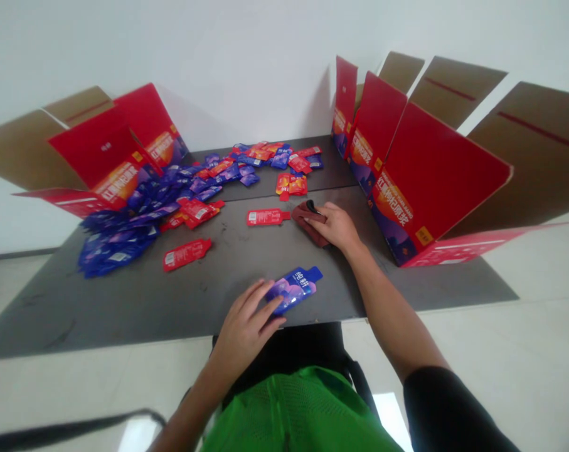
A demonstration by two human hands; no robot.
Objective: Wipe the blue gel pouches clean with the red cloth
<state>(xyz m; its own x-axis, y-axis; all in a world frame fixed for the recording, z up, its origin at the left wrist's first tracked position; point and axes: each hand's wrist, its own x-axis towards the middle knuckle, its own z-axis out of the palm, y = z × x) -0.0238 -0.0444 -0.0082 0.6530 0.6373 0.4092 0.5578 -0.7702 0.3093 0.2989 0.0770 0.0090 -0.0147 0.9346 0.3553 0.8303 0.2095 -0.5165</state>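
Note:
At the table's front edge a blue sachet (297, 287) with a capped neck lies with its printed face up. The fingers of my left hand (249, 317) are spread out and rest on the sachet's left end. Further back and to the right, my right hand (335, 225) is closed on a bunched brown cloth (307, 220), pressed down at the tabletop. A red sachet (264, 217) lies just left of the cloth, its neck nearly touching it. Another red sachet (186, 255) lies apart, farther left.
Blue and red sachets (218, 172) are heaped across the back and left of the grey table (246, 260). Open red cartons (435, 182) line the right side, flaps up. More open cartons (119, 163) stand at the back left. A white wall (256, 69) rises behind.

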